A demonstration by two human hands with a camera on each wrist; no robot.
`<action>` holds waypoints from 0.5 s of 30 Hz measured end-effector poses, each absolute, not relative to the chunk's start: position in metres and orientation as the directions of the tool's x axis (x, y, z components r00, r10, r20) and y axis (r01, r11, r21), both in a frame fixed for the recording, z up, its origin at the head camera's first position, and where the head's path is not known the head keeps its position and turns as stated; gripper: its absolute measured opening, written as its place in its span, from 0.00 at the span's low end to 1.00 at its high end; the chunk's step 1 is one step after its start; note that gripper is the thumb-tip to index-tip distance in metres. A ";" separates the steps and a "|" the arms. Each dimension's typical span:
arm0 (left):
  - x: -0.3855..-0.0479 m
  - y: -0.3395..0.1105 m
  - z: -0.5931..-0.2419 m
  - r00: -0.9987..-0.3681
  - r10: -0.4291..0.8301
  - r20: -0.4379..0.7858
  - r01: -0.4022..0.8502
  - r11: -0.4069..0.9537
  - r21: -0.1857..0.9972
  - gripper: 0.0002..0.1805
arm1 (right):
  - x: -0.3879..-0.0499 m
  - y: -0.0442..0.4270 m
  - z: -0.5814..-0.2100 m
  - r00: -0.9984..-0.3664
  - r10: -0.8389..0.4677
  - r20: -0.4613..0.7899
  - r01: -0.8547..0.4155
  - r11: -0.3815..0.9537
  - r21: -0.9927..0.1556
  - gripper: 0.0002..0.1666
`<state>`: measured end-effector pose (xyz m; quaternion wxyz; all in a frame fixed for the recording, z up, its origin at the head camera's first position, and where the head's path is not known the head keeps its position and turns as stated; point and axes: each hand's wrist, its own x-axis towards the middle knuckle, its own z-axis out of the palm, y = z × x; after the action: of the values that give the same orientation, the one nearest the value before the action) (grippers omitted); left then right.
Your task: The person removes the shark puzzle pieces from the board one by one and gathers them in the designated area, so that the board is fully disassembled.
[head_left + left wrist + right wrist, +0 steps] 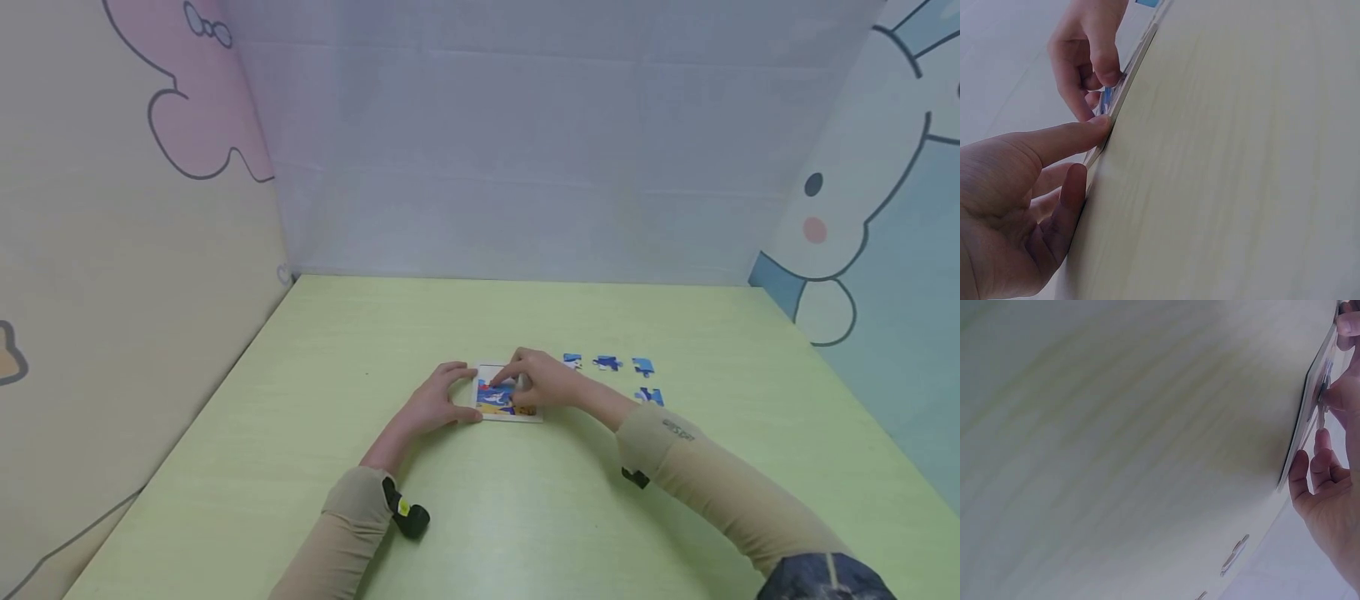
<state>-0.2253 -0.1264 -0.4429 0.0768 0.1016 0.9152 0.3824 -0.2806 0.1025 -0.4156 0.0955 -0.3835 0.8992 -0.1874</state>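
A small jigsaw puzzle board (510, 419) with a pale rim and a blue, white and orange picture lies on the table. My left hand (435, 403) holds its left side, thumb at the near corner and fingers at the far one; the left wrist view shows the left thumb (1094, 128) against the board's edge. Over the board, my right hand (546, 379) pinches a puzzle piece (1322, 412) between thumb and fingers. The right hand covers part of the picture, so the piece's outline is hard to make out.
Right of the board lie several loose blue-and-white puzzle pieces: one puzzle piece (572, 361) partly behind the right hand, others (607, 363) farther right. The pale yellow-green table (480, 517) meets a white back wall (480, 167) and printed side panels.
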 end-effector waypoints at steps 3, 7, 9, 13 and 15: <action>-0.225 -0.126 -0.442 -0.968 0.245 -0.063 0.128 0.689 0.713 0.41 | -0.280 0.103 -0.415 -0.681 -0.732 -0.023 -0.663 0.629 -0.407 0.21; -0.224 -0.127 -0.442 -0.968 0.244 -0.061 0.130 0.692 0.710 0.41 | -0.281 0.103 -0.416 -0.668 -0.744 -0.011 -0.674 0.612 -0.414 0.21; -0.224 -0.127 -0.442 -0.968 0.244 -0.059 0.131 0.693 0.709 0.41 | -0.282 0.104 -0.416 -0.665 -0.746 -0.011 -0.673 0.606 -0.425 0.21; -0.224 -0.126 -0.442 -0.968 0.244 -0.057 0.132 0.690 0.711 0.41 | -0.285 0.106 -0.416 -0.661 -0.750 -0.019 -0.669 0.601 -0.438 0.20; -0.223 -0.126 -0.442 -0.969 0.242 -0.055 0.132 0.691 0.711 0.41 | -0.286 0.107 -0.416 -0.650 -0.760 -0.020 -0.678 0.591 -0.438 0.21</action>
<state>-0.2234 -0.1258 -0.4415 0.0723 0.1019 0.9165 0.3799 -0.2862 0.1067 -0.4159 0.1027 -0.4056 0.8860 -0.2000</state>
